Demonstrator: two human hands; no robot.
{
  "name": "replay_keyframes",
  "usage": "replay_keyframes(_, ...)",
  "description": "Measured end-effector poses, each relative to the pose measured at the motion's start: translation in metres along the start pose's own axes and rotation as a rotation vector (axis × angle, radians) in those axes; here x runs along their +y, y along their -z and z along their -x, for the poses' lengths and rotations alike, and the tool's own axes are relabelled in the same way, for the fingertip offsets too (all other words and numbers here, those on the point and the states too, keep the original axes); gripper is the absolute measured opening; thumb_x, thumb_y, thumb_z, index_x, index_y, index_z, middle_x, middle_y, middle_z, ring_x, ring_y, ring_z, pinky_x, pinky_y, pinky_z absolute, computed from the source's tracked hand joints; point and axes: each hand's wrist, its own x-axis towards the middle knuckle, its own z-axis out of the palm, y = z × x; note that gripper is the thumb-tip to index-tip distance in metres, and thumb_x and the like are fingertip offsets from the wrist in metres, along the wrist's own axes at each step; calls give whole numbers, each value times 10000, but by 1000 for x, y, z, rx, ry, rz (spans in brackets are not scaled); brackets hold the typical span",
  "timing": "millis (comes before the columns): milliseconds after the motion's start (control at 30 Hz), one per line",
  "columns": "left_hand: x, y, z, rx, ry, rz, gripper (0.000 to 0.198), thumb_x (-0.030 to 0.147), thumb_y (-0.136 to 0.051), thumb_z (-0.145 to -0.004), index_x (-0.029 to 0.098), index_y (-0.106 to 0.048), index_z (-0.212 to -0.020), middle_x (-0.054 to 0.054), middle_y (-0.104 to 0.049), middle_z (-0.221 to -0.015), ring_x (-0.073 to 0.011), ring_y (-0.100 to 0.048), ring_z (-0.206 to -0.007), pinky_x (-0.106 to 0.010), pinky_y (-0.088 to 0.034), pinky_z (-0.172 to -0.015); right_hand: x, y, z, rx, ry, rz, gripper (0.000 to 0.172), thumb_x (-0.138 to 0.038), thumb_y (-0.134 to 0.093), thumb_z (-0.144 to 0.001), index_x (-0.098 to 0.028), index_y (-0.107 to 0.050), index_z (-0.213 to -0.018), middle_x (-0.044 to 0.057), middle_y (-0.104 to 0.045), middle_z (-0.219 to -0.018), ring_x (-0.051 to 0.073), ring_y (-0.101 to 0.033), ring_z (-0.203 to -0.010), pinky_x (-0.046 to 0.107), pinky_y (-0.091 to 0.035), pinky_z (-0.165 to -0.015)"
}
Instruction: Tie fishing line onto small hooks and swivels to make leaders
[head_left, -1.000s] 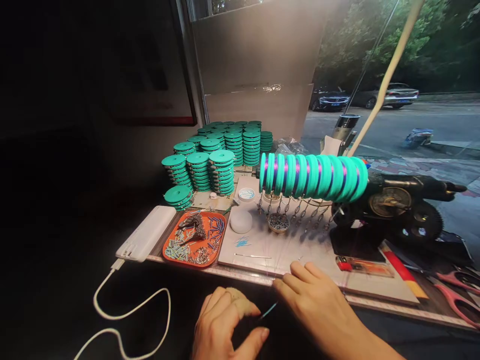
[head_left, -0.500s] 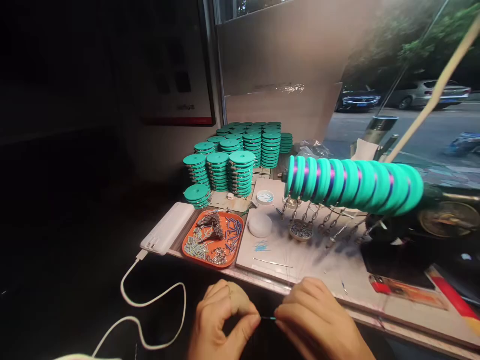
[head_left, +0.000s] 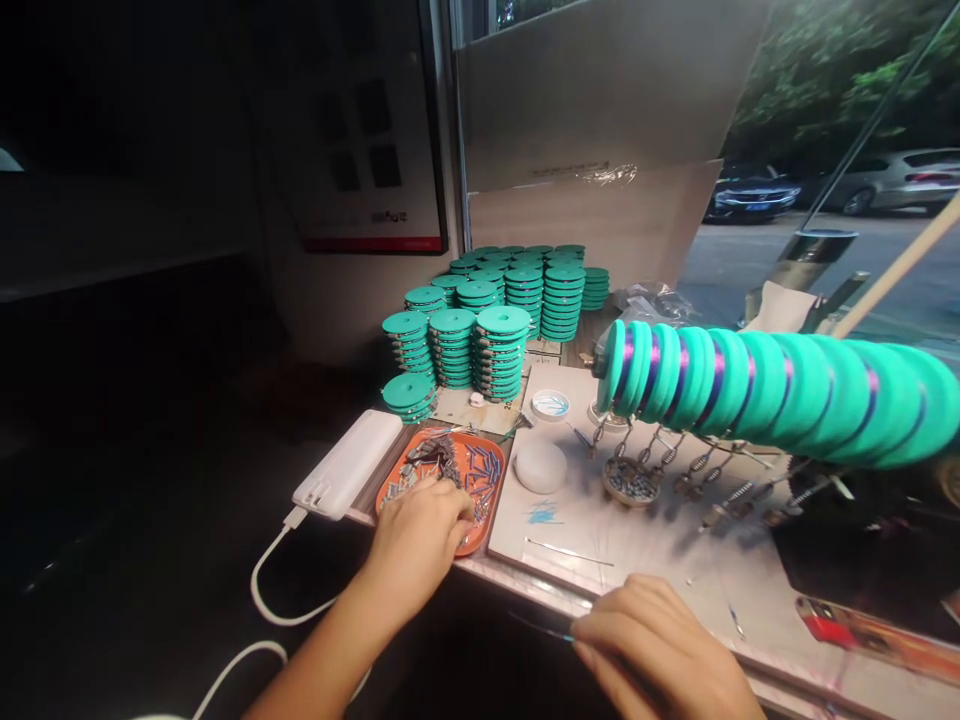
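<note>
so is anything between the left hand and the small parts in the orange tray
Nothing visible: the left hand is over the near side of the orange tray, among or just above the small parts; fingertip contact is hidden. The right hand is off to the side.

Dim wall (head_left: 352, 310), framed poster (head_left: 360, 120), pale panel (head_left: 600, 110); street (head_left: 731, 260), parked cars (head_left: 754, 198), trees (head_left: 825, 80)
</note>
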Motion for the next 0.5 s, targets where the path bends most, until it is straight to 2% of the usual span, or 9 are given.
replay_keyframes(100, 0, -2, 0, -3, -7, -15, 181, 86, -495, -740, 212, -618, -697, -42, -650, -736, -241, -581, -768, -319, -399, -638, -2, 0, -2, 66, -19, -25, 154, -93, -470, -822, -175, -573, -743, 3, -568, -575, 132, -522, -524, 242, -425, -504)
replay_keyframes(167, -2, -2, 0, 13, -7, -5, 178, 91, -473, -749, 209, -588, -685, -39, -628, -725, -239, -569, -759, -322, -397, -640, -3, -1, -1, 64, -30, -35, 142, -90, -474, -820, -176, -569, -757, 2, -569, -587, 131, -523, -540, 246, -421, -519)
replay_keyframes(267, -4, 2, 1, 69, 3, 35, 178, 106, -403, -795, 202, -526, -709, -40, -589, -730, -228, -551, -752, -327, -403, -646, -2, -3, 2, 47, -62, -30, 127, -98, -475, -823, -179, -562, -778, 5, -567, -612, 134, -530, -573, 252, -418, -546)
replay_keyframes(333, -2, 5, 6, 137, 21, 133, 178, 123, -351, -832, 204, -486, -747, -27, -564, -732, -198, -542, -724, -312, -412, -642, -2, -5, 4, 105, -96, -16, 149, -122, -451, -839, -184, -557, -755, 4, -549, -598, 136, -520, -561, 260, -409, -545)
replay_keyframes(400, 6, 5, 15, 229, 66, 422, 146, 171, -366, -849, 206, -471, -754, 2, -534, -700, -159, -529, -661, -278, -424, -617, -4, -5, 6, 148, -107, 10, 155, -129, -454, -836, -188, -557, -737, 0, -541, -584, 135, -515, -541, 262, -404, -543)
replay_keyframes(433, 12, 2, 21, 268, 101, 652, 120, 208, -414, -841, 203, -479, -740, 15, -518, -674, -144, -519, -631, -259, -431, -598, -5, -5, 6, 140, -89, 28, 135, -121, -476, -822, -188, -559, -740, -3, -546, -583, 133, -521, -537, 260, -406, -544)
replay_keyframes(500, 24, -10, 35, 267, 185, 1088, 120, 257, -542, -782, 183, -506, -694, 34, -509, -612, -113, -502, -558, -221, -438, -545, -9, -4, 7, 129, -53, 63, 110, -90, -520, -787, -186, -561, -754, -9, -560, -588, 130, -531, -541, 258, -411, -557)
